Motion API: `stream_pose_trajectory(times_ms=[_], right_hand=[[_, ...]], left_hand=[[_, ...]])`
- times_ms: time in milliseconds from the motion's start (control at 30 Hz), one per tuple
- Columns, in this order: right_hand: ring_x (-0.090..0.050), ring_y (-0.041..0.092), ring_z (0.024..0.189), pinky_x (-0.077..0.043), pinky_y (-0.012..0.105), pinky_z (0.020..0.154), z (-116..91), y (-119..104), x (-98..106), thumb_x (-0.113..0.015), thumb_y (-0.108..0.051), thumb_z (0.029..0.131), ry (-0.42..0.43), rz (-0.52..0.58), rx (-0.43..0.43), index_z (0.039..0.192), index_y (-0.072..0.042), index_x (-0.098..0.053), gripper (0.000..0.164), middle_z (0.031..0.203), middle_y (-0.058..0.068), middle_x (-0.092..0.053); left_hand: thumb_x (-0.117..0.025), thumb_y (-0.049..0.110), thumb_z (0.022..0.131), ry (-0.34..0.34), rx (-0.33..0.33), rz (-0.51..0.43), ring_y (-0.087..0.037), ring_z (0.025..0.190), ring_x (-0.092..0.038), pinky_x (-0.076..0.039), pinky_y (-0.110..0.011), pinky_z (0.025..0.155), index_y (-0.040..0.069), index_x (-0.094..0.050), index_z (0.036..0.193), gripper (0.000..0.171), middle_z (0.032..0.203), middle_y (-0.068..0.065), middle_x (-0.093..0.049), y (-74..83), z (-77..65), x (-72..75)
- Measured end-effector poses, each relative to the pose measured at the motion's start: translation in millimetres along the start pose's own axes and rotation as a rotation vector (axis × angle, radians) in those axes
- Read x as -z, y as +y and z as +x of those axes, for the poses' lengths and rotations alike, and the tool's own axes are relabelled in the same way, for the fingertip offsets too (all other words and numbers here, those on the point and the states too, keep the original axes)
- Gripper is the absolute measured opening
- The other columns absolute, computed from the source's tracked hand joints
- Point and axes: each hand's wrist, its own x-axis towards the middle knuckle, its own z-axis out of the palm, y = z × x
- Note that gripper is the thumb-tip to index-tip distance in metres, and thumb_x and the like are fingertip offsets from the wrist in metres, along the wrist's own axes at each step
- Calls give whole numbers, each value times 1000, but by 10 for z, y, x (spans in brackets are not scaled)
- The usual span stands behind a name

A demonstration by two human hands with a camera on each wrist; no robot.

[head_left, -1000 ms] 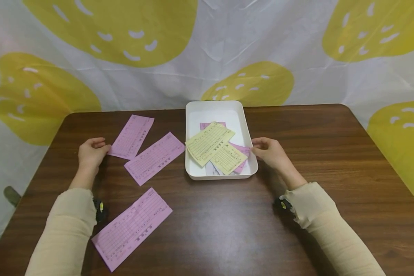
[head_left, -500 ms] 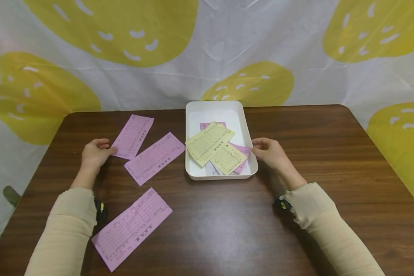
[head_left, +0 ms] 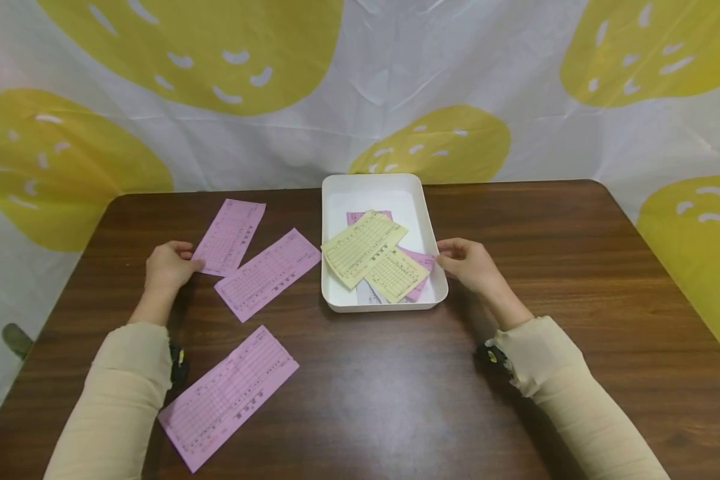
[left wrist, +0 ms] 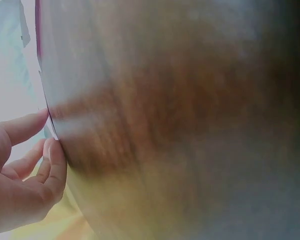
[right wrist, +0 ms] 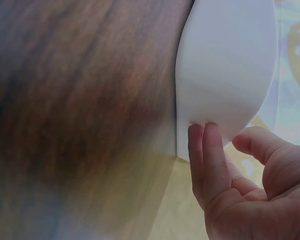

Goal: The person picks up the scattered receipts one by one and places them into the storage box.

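Observation:
Beside the table's left end, my left hand (head_left: 169, 268) pinches the near left corner of a pink printed slip (head_left: 227, 239). In the left wrist view the thumb and bent fingers (left wrist: 57, 167) meet at the slip's edge, close over the table. My right hand (head_left: 467, 263) holds the right side of a white tray (head_left: 411, 197), fingertips against its outer wall and thumb at the rim. Inside the tray, yellow slips (head_left: 366, 247) lie crossed over pink and white ones, partly hiding them. One yellow slip reaches the tray's left rim.
A second pink slip (head_left: 268, 275) lies between the first and the tray, with a third pink slip (head_left: 229, 399) nearer the front left. Behind the brown wooden table (head_left: 516, 213) hangs a white curtain (head_left: 396, 53) with yellow shapes.
My left hand has shifted slightly right, its thumb now further over the corner of the pink slip. My right hand and the tray have stayed put.

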Motion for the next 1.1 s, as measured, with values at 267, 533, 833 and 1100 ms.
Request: stream_pose_trajectory(times_ms=[267, 533, 833, 1100], right_hand=[[-57, 9, 88, -53, 13, 73, 5, -7, -7, -54, -6, 94, 12, -7, 15, 128, 12, -51, 39, 117, 29, -59], [-57, 8, 88, -54, 14, 73, 0, 6, -7, -54, -6, 94, 18, -5, 15, 128, 12, -51, 39, 118, 30, -60], [-56, 5, 84, -54, 13, 72, 0, 6, -7, -54, -6, 94, 12, 4, 11, 128, 13, -50, 39, 117, 29, -59], [-57, 8, 87, -54, 14, 73, 9, 17, -11, -53, -6, 94, 12, -4, 13, 128, 12, -50, 39, 117, 29, -60]], left_hand=[[-64, 13, 87, -25, 25, -12, -45, 117, -52, -42, -52, 104, -11, -51, 127, 49, 125, -31, -56, 22, -7, 37], [-64, 15, 87, -43, 40, -24, -44, 119, -53, -41, -50, 106, -12, -50, 128, 51, 125, -29, -57, 32, 9, 38], [-58, 14, 90, -36, 63, -43, -40, 106, -59, -50, -45, 89, -11, -55, 125, 43, 121, -30, -60, -5, -23, 30], [-50, 18, 93, 14, 74, -97, -22, 82, -60, -42, -19, 62, -9, -58, 121, 40, 117, -29, -60, -27, -59, 57]])
